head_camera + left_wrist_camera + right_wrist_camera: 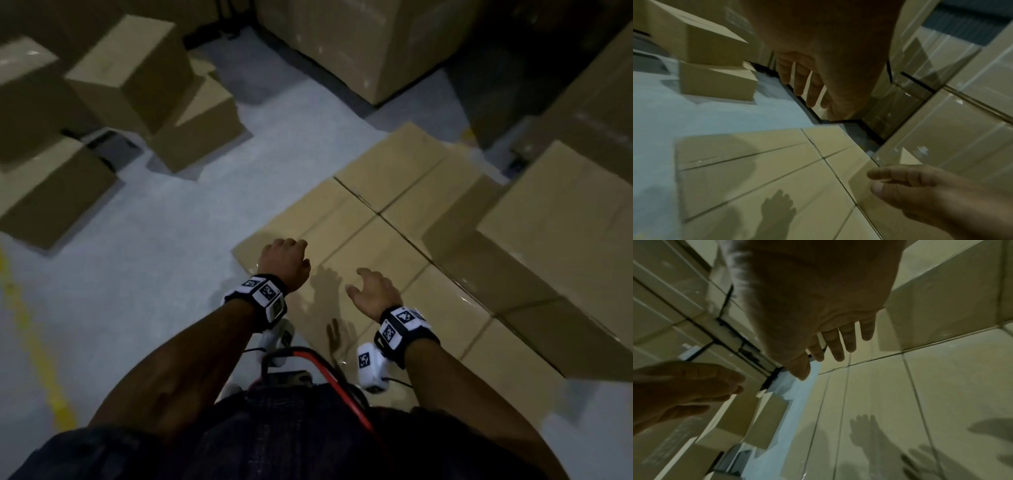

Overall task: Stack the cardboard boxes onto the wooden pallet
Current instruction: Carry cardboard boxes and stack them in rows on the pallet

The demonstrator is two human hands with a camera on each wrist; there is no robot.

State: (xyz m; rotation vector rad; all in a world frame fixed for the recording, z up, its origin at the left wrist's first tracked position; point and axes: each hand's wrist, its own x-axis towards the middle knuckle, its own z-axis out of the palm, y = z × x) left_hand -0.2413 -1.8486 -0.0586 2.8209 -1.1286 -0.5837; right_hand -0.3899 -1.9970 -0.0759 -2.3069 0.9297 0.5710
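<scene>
A flat layer of taped cardboard boxes lies low in front of me, and a second-tier box sits on its right side. The pallet itself is hidden beneath them. My left hand hovers over the layer's near left corner, fingers loosely curled, holding nothing. My right hand hangs just right of it above the same box top, fingers spread and relaxed, also empty. The left wrist view shows the left hand's fingers hanging free over the box tops. The right hand's fingers are straight in the right wrist view.
Loose cardboard boxes lie tumbled on the grey floor at the left. A tall wrapped stack stands at the back. More boxes rise at the right. A yellow floor line runs along the near left.
</scene>
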